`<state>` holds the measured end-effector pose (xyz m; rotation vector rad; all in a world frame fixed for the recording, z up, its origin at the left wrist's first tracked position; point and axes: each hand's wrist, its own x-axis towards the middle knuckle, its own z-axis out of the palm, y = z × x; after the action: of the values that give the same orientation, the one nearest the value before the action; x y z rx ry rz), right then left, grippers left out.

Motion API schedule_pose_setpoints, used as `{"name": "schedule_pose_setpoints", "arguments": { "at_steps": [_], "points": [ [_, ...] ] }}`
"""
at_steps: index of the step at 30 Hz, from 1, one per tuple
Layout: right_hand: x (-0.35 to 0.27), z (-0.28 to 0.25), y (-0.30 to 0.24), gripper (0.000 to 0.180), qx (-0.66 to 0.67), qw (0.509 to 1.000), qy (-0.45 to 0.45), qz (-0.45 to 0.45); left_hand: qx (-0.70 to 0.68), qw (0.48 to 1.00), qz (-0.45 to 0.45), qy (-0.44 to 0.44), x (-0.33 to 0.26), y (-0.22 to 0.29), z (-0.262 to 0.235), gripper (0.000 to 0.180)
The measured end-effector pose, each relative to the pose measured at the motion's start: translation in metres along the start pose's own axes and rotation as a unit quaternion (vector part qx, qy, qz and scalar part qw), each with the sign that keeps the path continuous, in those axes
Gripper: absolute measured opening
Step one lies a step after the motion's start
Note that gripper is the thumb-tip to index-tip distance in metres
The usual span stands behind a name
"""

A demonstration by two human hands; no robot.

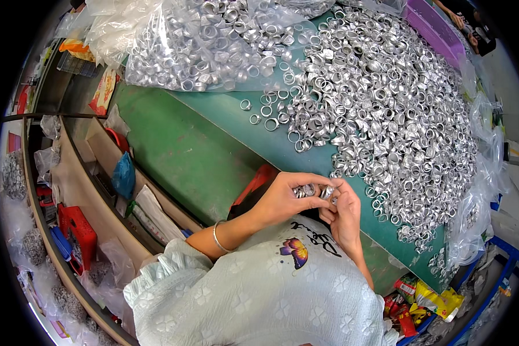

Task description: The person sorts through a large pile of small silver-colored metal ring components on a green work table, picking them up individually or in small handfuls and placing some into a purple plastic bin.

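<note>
My left hand [282, 196] is curled around a short row of small silver metal rings [305, 190], held close to my chest. My right hand [345, 214] meets it from the right, its fingertips pinching a silver ring [330, 194] at the end of that row. A big heap of the same silver rings [380, 98] covers the green table [196, 150] just beyond my hands. A few loose rings [265, 112] lie at the heap's left edge.
A clear plastic bag full of rings [213, 40] lies at the table's far side. A purple bin [435, 29] stands at the far right, with another person's hands [470, 29] near it. Shelves with a red basket [78, 230] and bags run along the left.
</note>
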<state>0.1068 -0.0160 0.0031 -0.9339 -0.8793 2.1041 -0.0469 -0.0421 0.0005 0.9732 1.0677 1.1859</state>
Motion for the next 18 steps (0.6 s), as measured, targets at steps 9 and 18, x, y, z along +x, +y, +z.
{"name": "schedule_pose_setpoints", "arguments": {
  "at_steps": [9,18],
  "points": [
    [0.004,-0.023,-0.002,0.025,0.263,0.962,-0.036,0.059,0.052,0.998,-0.010,0.039,-0.003,0.000,0.005,0.019],
    [0.007,-0.041,0.009,0.021,-0.441,0.847,0.222,-0.197,-0.097,0.984,-0.146,0.008,0.001,-0.011,-0.005,0.026]
  ]
}}
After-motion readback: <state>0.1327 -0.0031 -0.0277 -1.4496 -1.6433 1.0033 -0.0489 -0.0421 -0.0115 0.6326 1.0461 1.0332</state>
